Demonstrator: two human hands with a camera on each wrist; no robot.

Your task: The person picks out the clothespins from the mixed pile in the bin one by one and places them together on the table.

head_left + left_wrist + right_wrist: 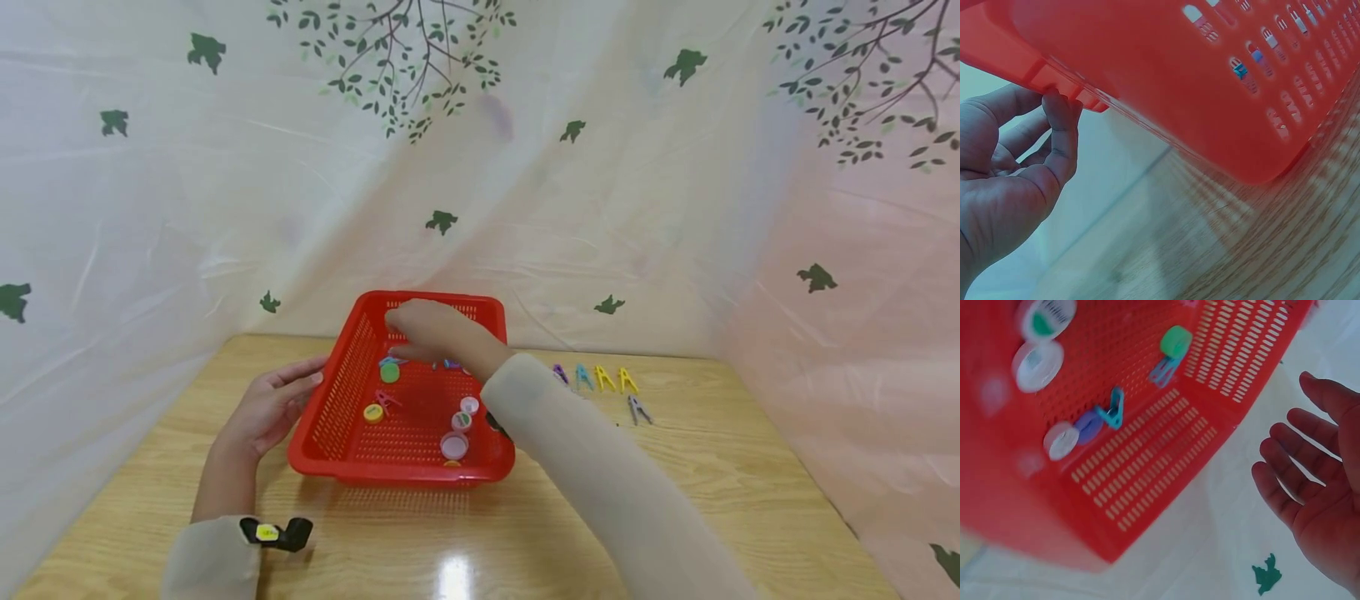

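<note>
A red plastic basket [397, 472] sits on the wooden table, tipped a little in the head view. My left hand [273, 408] grips its left rim, thumb and fingers at the lip in the left wrist view. Over the basket's far part is my right hand [427, 325], its fingers spread and nothing in them in the right wrist view. Inside lie a green bottle cap [389, 373], a yellow cap [373, 413], a pink clothespin [385, 402], several white caps [453, 446], a purple cap [1089, 427] and blue clothespins [1113, 411]. My right forearm hides part of the right wall.
Right of the basket on the table [690, 483] lie a purple clothespin [560, 373], a blue clothespin [583, 377], two yellow clothespins [604, 378] and a grey clothespin [638, 409]. A pale leaf-printed sheet [525, 225] hangs behind the table and along its sides.
</note>
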